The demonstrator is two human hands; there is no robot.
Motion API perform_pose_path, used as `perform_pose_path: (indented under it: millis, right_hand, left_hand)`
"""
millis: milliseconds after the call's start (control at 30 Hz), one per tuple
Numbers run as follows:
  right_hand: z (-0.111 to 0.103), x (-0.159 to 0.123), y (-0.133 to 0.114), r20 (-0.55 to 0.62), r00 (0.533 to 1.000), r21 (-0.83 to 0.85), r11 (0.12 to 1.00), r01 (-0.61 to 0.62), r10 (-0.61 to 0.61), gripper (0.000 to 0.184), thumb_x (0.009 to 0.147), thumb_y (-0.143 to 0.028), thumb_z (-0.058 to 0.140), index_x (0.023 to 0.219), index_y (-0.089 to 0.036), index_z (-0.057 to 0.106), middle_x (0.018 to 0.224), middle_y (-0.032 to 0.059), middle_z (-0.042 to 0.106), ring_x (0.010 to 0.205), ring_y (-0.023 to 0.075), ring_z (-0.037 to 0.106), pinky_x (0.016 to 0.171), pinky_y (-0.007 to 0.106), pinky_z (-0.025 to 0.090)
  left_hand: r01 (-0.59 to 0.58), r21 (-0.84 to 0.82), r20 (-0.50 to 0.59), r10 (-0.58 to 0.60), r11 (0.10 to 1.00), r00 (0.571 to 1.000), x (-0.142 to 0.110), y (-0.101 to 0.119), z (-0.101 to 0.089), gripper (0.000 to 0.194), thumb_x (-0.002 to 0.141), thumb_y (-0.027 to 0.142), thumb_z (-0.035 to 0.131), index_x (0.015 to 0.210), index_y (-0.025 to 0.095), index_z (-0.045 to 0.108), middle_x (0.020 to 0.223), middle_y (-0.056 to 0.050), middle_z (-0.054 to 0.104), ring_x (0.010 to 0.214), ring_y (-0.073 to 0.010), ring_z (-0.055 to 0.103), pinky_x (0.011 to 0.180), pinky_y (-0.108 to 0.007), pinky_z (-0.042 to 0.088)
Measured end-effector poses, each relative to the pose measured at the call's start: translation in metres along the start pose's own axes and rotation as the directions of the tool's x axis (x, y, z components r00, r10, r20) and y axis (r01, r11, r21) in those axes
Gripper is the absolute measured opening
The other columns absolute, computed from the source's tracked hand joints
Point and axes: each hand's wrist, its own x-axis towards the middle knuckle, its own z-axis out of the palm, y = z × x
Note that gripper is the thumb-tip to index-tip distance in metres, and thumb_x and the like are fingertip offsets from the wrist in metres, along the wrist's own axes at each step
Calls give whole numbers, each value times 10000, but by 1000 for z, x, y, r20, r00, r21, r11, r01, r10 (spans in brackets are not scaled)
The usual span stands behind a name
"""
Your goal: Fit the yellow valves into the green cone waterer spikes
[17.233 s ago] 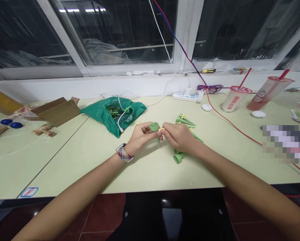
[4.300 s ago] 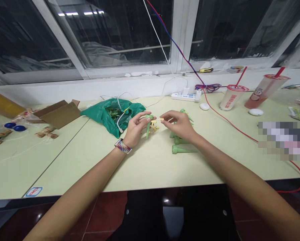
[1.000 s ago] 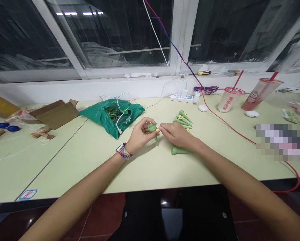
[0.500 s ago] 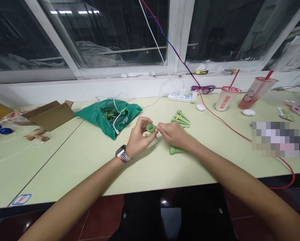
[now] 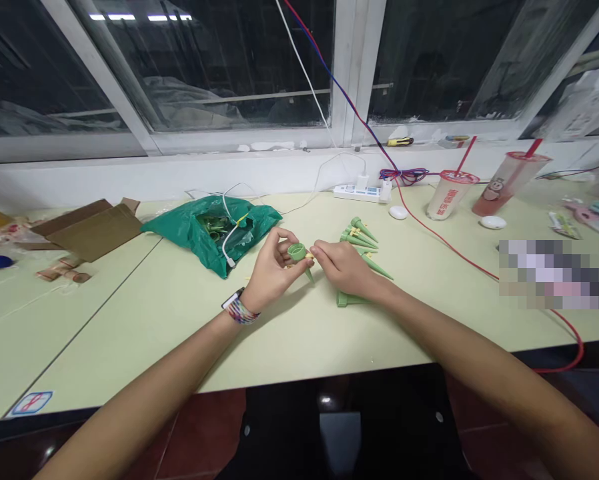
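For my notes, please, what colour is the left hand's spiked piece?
The spiked piece is light green, clearest in head view.

A clear tapered cup with a red lid and red straw (image 5: 449, 195) stands near a white multi-socket power strip (image 5: 357, 193) on the pale green counter (image 5: 299, 340).

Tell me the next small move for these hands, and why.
Probably steady the green spike with the left hand and gently push the yellow piece inward with the right hand, whose fingers pinch it beside the spike's open head.
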Motion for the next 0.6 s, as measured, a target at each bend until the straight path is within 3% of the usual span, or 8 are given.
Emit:
perform_pose_path:
  millis: [67, 133, 200, 267, 333, 400, 467, 600]
  right_hand:
    - [4, -1, -6, -3, 997, 120, 989, -82, 83, 420, 1117, -373, 299, 752, -214, 431, 637, -15, 518, 582, 136, 455, 613, 288, 299]
    - [7, -2, -9, -23, 995, 119, 988, -98, 101, 426, 1120, -386, 296, 758, -213, 440, 635, -17, 517, 573, 134, 441, 604, 289, 292]
    - [6, -4, -8, -71, 997, 0, 999, -38, 38, 399, 1116, -374, 295, 797, -208, 469, 650, -9, 532, 565, 136, 423, 590, 298, 269]
    - [3, -4, -4, -92, 991, -169, 982, 83, -100, 372, 1105, -356, 296, 826, -202, 487, 666, 6, 548, 564, 144, 410, 580, 313, 244]
    - [-2, -3, 0, -51, 971, -300, 931, 206, -232, 371, 1097, -358, 298, 824, -201, 494, 675, 21, 555, 566, 154, 404, 576, 327, 222]
    - [-5, -2, 1, -16, 960, -340, 905, 256, -278, 378, 1094, -370, 303, 811, -204, 490, 669, 24, 548, 564, 157, 399, 574, 332, 208]
    - [-4, -2, 0, -25, 974, -278, 938, 208, -224, 364, 1093, -362, 313, 811, -206, 483, 669, 16, 545, 570, 150, 409, 576, 323, 217]
    - [8, -3, -8, -66, 996, 113, 992, -53, 61, 381, 1100, -374, 320, 769, -216, 426, 649, -19, 497, 586, 132, 421, 610, 288, 290]
  left_hand:
    - [-231, 263, -41, 251, 937, 967, -3, -3, -2, 363, 813, 255, 829, 1027, 226, 536, 925, -25, 721, 860, -172, 721, 786, -304, 568]
    - [-323, 357, -33, 358, 876, 933, -6, -1, -4, 350, 802, 222, 828, 1022, 222, 556, 967, -44, 738, 904, -183, 723, 827, -317, 561]
    - [-230, 229, -68, 252, 946, 965, -5, 4, -3, 419, 814, 238, 831, 1084, 233, 510, 942, -35, 739, 876, -181, 734, 792, -304, 566]
    - [7, -48, 34, -5, 999, 999, -3, 11, -1, 487, 842, 300, 826, 1132, 245, 439, 847, -4, 732, 786, -179, 746, 728, -291, 572]
    - [253, -250, 215, -202, 934, 956, 0, 16, 0, 524, 840, 354, 834, 1133, 242, 413, 774, 13, 726, 734, -192, 758, 734, -320, 593]
    - [362, -321, 297, -270, 875, 916, 2, 18, 0, 534, 823, 374, 852, 1104, 233, 420, 727, 23, 713, 723, -201, 763, 760, -344, 606]
    - [317, -302, 253, -245, 899, 936, 3, 17, -1, 524, 813, 366, 864, 1059, 234, 420, 722, 35, 697, 708, -183, 752, 747, -321, 600]
    - [2, 13, -20, -2, 1000, 1000, -3, 12, -1, 476, 773, 280, 883, 973, 232, 453, 832, 26, 667, 752, -131, 706, 724, -253, 559]
